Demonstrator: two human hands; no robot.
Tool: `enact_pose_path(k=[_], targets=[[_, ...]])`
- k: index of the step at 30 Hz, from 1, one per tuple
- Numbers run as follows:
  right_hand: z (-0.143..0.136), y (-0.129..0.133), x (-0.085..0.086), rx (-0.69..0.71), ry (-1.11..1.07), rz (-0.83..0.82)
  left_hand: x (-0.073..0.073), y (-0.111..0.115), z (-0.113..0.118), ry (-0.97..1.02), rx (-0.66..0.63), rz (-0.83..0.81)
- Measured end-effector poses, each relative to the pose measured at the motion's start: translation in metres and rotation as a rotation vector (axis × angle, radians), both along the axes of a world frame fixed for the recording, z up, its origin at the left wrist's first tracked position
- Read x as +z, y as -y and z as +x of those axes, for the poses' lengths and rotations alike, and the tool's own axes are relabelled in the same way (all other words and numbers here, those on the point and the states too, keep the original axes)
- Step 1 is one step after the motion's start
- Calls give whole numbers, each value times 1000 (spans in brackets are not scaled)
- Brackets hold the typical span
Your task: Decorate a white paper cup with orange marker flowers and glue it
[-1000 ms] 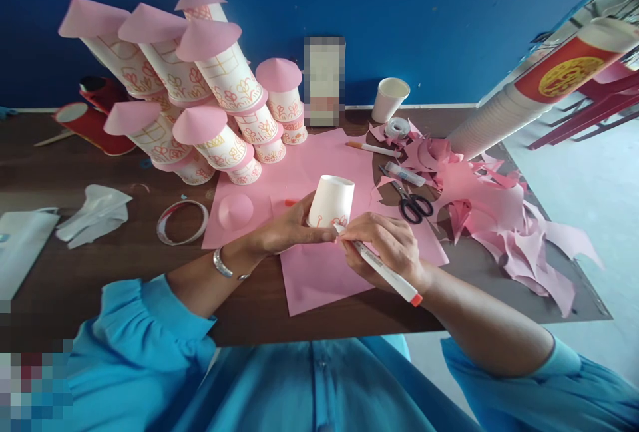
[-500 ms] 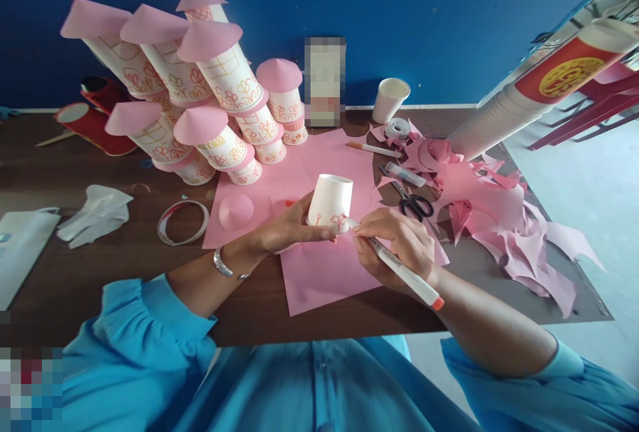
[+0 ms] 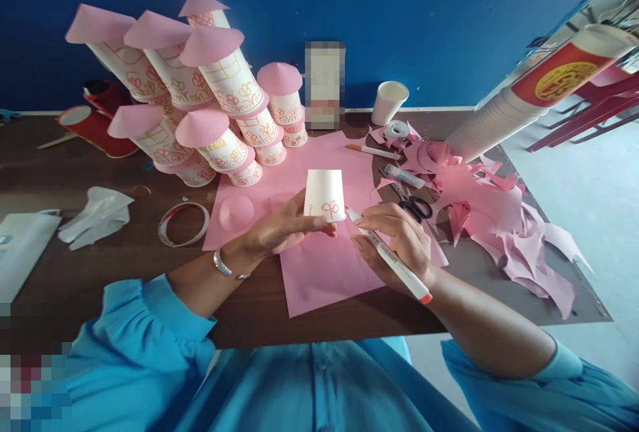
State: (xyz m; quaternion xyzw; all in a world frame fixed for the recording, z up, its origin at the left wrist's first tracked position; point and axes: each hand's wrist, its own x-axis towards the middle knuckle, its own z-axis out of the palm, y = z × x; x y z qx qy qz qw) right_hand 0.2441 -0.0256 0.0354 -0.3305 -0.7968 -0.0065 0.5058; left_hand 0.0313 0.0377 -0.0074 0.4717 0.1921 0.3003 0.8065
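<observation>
Left hand [image 3: 282, 224] is curled round a paper cup [image 3: 323, 189] mid-scene over pink paper [image 3: 319, 282], right hand [image 3: 399, 235] pinching a marker [image 3: 397, 264] just beside it. One flower [image 3: 330, 208] and a stem [image 3: 310, 210] done, visible side otherwise bare; I'd guess early days versus those decorated cups [image 3: 229, 79] far left.

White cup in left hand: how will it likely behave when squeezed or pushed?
The white cup looks like thin paper, so it is probably light and could dent if squeezed. Wide end down, as held, it should stand steadily; laid sideways, its taper would likely make it roll in a curve.
</observation>
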Motion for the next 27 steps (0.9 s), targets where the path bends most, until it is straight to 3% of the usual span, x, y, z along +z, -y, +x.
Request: enact_pose_path(k=[7,27], targets=[[2,-1,-2,16,5,-17,5,1,0,-11,51,14],[-4,1,-9,-12,8,-25,6,1,3,-55,28,17]])
